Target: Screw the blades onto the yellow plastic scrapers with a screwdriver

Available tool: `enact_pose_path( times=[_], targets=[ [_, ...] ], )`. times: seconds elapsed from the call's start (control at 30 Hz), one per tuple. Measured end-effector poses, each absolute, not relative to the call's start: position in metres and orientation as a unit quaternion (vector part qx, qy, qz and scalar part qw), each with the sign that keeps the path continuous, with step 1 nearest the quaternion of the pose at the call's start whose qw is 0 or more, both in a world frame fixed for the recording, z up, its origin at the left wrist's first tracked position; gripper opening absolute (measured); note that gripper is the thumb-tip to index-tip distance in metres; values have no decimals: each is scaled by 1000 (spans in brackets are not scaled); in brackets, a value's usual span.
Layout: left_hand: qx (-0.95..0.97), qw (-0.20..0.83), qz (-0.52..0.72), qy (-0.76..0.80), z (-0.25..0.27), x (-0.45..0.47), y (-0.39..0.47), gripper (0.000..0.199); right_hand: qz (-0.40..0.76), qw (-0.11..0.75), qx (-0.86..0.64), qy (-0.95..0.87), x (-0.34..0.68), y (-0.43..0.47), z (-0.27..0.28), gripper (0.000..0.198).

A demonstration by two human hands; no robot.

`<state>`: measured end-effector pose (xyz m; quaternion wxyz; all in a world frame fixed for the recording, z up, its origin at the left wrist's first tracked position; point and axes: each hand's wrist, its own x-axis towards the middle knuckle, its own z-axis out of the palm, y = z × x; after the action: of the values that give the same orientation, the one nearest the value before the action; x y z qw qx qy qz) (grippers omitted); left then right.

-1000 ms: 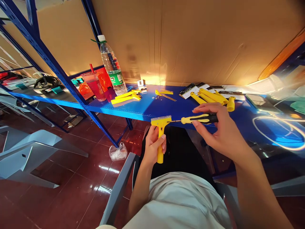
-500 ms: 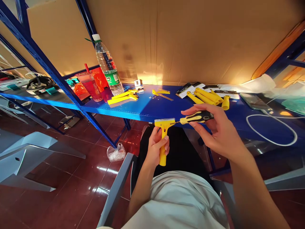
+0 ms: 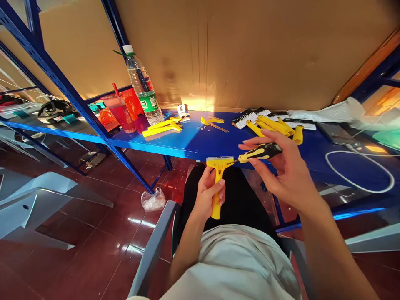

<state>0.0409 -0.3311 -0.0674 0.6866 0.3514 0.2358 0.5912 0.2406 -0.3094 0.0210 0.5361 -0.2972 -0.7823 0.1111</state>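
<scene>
Above my lap, my left hand [image 3: 210, 189] is closed round the handle of a yellow scraper [image 3: 216, 207], its wide head upward with a thin pale strip along the top edge. My right hand [image 3: 283, 168] grips a black and yellow screwdriver [image 3: 261, 153] between thumb and fingers. The screwdriver lies nearly level, its shaft pointing left, and the tip meets the right side of the scraper's head. Whether the tip sits in a screw is too small to tell.
On the blue table [image 3: 187, 143] lie yellow scraper parts [image 3: 162, 128], small screws [image 3: 203, 128], yellow handles [image 3: 275, 125] on printed cards, and a phone [image 3: 336, 134] with a white cable [image 3: 359, 179]. A water bottle [image 3: 143, 87] and red drink cup [image 3: 120, 112] stand at the left.
The scraper and both hands appear slightly further right and lower in view, as the whole scene shifts a little. The screwdriver handle is tilted slightly more, its tip still at the scraper's head.
</scene>
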Motion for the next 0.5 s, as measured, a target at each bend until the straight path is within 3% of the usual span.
enact_pose_path(
  times=[0.27, 0.5],
  targets=[
    [354, 690, 582, 246, -66, 41, -333, 59, -10, 593, -300, -747, 242, -299, 11, 70],
    [350, 693, 587, 232, -68, 42, -333, 57, 92, 597, -289, -743, 240, -293, 8, 75]
  ],
)
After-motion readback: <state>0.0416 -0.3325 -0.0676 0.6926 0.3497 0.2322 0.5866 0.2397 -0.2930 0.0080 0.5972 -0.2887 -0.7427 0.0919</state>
